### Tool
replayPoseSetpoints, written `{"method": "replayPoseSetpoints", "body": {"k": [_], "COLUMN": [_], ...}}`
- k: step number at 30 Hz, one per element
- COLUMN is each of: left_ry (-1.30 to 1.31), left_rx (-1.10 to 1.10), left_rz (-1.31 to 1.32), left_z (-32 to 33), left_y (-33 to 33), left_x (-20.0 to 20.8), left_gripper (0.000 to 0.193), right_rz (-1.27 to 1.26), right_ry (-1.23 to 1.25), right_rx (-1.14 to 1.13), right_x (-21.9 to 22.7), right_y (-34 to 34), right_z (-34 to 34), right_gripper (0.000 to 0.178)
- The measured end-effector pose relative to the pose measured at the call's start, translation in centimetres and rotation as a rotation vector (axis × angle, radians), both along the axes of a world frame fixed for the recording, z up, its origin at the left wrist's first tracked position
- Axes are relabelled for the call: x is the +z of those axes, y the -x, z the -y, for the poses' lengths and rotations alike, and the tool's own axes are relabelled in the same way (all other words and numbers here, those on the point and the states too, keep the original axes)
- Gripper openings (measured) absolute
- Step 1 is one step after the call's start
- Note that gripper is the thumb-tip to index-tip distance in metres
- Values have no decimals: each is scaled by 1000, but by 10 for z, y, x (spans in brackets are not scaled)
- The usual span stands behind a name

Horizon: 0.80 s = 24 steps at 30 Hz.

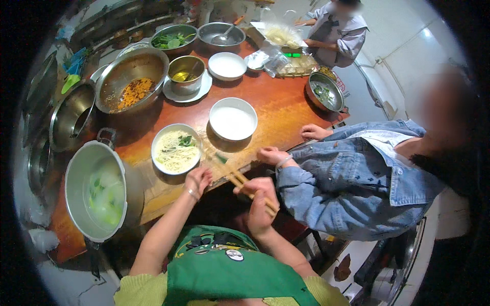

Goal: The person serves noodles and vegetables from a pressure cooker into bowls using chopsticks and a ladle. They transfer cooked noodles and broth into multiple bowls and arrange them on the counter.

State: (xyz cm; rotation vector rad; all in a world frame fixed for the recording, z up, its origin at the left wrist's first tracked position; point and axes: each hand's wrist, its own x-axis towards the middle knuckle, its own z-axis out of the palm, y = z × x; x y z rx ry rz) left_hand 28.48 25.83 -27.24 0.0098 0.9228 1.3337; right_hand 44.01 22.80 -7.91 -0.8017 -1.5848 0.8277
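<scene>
My right hand (262,204) grips a pair of long wooden chopsticks (239,178) slanting up and left over the table's near edge. A bit of green leaf (221,158) shows at their tips. My left hand (199,179) is beside the near rim of a white bowl of noodles (176,159), fingers loosely bent and apart, with nothing visible in them. Green leaves (186,141) lie on the noodles. Just beyond stands a second white bowl (233,119) with whitish contents.
At the left stands a deep pot (122,204) of cloudy liquid with greens. Behind it are a metal basin (115,104) with reddish sauce and a pot of yellow liquid (196,64) on a plate. A person in a denim jacket (352,178) is at my right; another person (337,35) stands at the far end.
</scene>
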Motion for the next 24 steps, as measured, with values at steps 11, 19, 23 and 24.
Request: {"method": "replayPoseSetpoints", "body": {"k": [11,19,23,24], "left_ry": [-185,-59,-50,-69], "left_rx": [-4,-90,-155,-194], "left_rz": [50,-82,-132,-120], "left_z": [8,-96,-136,-142], "left_y": [-7,-27,-33,-32], "left_x": [-27,-61,-74,-83], "left_gripper": [14,62,81,81], "right_rz": [51,31,115,123], "right_ry": [-42,-139,-223,-234], "right_rx": [27,-106,-123,-150], "right_x": [-17,-46,-56,-62], "right_y": [-28,-51,-60,-60], "right_z": [48,75,85,89], "right_gripper": [23,22,25,26]}}
